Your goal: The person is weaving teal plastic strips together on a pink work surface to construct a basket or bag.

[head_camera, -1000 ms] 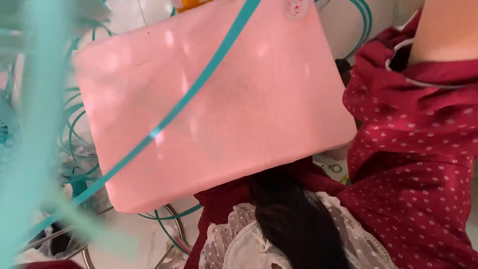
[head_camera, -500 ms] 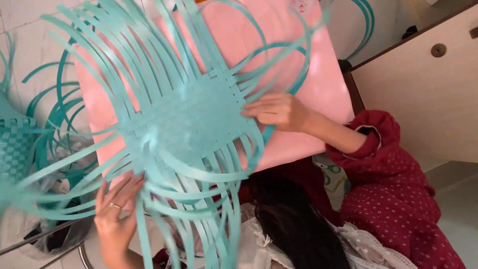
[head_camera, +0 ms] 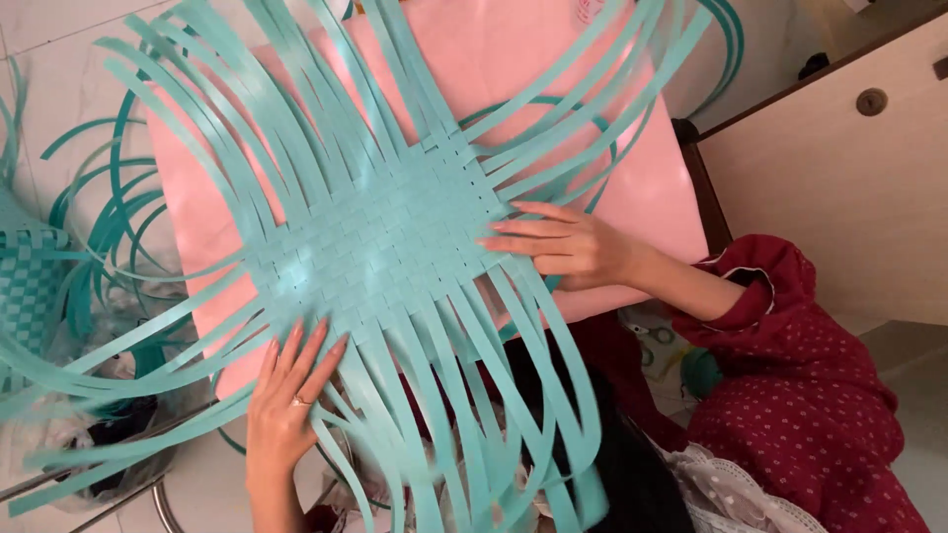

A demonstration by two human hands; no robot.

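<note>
Pale tiled floor, pink board [head_camera: 632,188] propped across it, teal woven mat [head_camera: 380,252] of plastic strips lying flat on the board, left hand [head_camera: 286,400] pressing its near edge with fingers spread, right hand [head_camera: 563,247] flat on its right edge, fingers straight and slightly apart, loose teal strips [head_camera: 89,227] at far left.

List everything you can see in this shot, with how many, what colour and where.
woven mat: one, teal, loose strip ends fanning out, lying on the board
board: one, pink, under the mat
second woven piece: one, teal, left edge
loose strips: several, teal, left of the board
cabinet: one, cream, upper right
sleeve: one, dark red with white dots, lower right
left hand: flat on the mat's lower edge, ring on one finger
right hand: flat on the mat's right edge
</note>
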